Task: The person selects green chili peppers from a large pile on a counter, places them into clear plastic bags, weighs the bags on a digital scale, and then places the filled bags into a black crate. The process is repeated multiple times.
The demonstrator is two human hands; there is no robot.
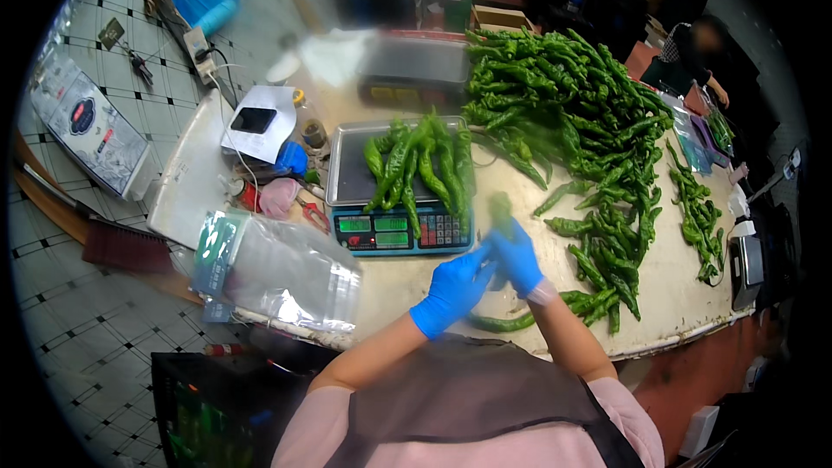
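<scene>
My right hand (518,261), in a blue glove, grips a green pepper (500,208) that is blurred and points away from me. Close against it is my left hand (450,294), also gloved in blue; whether its fingers hold anything is hidden. Just beyond my hands, to the left, stands a digital weighing scale (403,232) with lit green displays. Several long green peppers (403,169) lie across its metal pan, some tips hanging over the keypad. A large heap of green peppers (552,84) spreads over the table from the back to the right.
Clear plastic bags (292,273) lie at the table's left front edge. Scissors (314,214), a phone (253,119) on paper and a jar (313,133) are left of the scale. A smaller pepper pile (695,221) lies right. A person (689,52) is at the far right.
</scene>
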